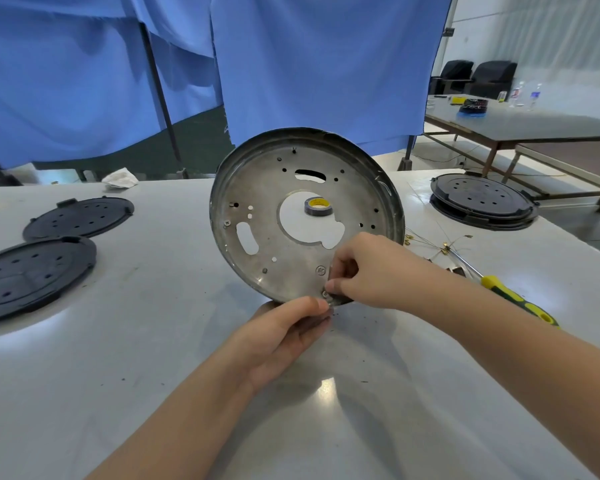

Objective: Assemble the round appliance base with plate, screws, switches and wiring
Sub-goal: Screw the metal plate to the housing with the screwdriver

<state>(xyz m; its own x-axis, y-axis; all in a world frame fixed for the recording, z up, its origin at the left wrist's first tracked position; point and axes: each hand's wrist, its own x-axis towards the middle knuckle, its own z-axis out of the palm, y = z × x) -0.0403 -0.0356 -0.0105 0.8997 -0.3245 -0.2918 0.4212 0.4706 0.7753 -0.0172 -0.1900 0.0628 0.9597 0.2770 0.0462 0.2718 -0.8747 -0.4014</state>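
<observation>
The fingertips of the right hand (368, 271) are curled together and pinch a small metal piece, too small to name, at the lower edge of the metal plate (291, 251), just right of centre in the frame; the left hand (284, 337) comes up from below, its thumb lying along the plate's bottom rim and its fingers curled under it, so that it grips the plate and holds it tilted up on edge over the white table (153, 375); two screws (321, 270) already sit in the plate beside the working fingers, and a third shows near its left slot. Through the plate's big middle opening a roll of tape (318, 206) lies on the table behind it. To the right, near the forearm, are a yellow-and-green screwdriver (513, 296) and a loose bundle of thin wires (440, 245) with brass ends, apart from the plate. Two black discs (78, 218) lie at the left of the frame; a black round base (482, 200) stands at the upper right. I judge the work to be early; a few screws are in, but most holes are bare, no switch shows on the plate, the wiring is unattached, and plate and base are not yet joined.
</observation>
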